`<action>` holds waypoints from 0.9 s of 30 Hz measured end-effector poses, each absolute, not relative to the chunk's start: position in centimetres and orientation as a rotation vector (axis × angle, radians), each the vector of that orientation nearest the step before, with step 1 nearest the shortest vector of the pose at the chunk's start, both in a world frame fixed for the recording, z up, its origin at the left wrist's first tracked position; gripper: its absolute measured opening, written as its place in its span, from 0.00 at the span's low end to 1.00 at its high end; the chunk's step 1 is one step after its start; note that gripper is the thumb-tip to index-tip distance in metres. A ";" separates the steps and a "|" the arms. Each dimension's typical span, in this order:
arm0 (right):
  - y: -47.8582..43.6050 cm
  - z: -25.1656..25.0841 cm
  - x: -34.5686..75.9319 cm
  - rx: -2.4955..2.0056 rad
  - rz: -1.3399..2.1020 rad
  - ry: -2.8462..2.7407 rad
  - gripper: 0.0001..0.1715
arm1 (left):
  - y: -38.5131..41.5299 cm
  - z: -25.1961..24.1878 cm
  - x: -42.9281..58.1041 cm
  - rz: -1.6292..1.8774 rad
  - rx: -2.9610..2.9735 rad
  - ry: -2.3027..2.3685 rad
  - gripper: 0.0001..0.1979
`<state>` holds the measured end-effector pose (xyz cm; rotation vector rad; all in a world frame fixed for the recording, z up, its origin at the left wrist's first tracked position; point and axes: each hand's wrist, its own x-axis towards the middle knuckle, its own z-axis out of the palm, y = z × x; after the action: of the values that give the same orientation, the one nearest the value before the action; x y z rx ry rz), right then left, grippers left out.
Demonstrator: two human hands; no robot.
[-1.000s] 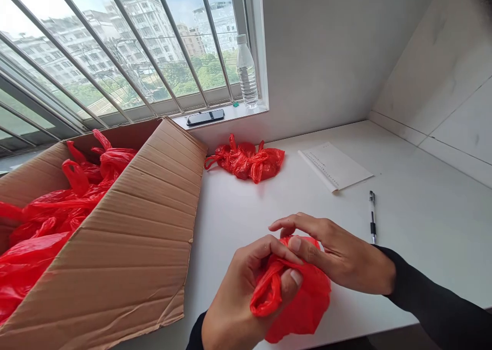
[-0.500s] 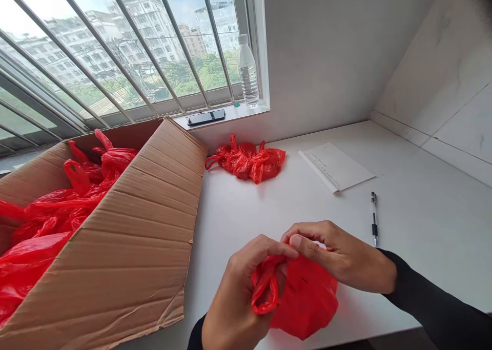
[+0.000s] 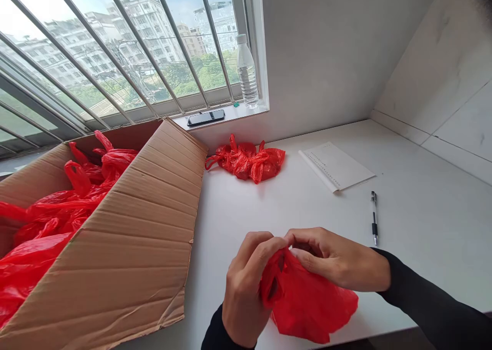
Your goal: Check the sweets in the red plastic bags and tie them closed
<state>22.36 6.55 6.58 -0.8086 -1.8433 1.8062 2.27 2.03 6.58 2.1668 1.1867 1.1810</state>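
Both hands pinch a crumpled red plastic bag (image 3: 313, 304) just above the white table (image 3: 423, 222) near its front edge. My left hand (image 3: 246, 288) grips the bag's left side with curled fingers. My right hand (image 3: 338, 260) comes in from the right in a black sleeve and holds the bag's top, fingertips meeting those of the left hand. The bag hangs and spreads below the hands toward the right.
A large open cardboard box (image 3: 130, 237) at the left holds several loose red bags (image 3: 57, 206). A bundle of knotted red bags (image 3: 248, 161) lies near the wall. A notepad (image 3: 336, 166) and pen (image 3: 373, 217) lie at the right. A phone (image 3: 206, 117) and water bottle (image 3: 246, 73) sit on the sill.
Both hands have worked the bag: the fingertips drew closer together at its top, and the bag has loosened and spread out lower and to the right.
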 end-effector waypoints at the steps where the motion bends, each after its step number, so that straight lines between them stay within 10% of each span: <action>1: 6.5 6.6 22.3 -0.816 1.814 -1.836 0.14 | 2.0 6.6 2.3 1.179 2.175 1.176 0.23; 18: 6.4 6.4 21.5 -0.818 1.871 -1.640 0.18 | 2.8 5.0 2.7 1.527 2.166 1.132 0.16; 27: 6.6 6.0 21.9 -0.915 1.614 -1.651 0.17 | 2.3 5.8 1.2 1.144 2.207 1.074 0.27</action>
<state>21.86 6.62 6.00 -0.9154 -1.6514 1.6138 1.16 2.32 5.82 2.2068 1.0743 1.1442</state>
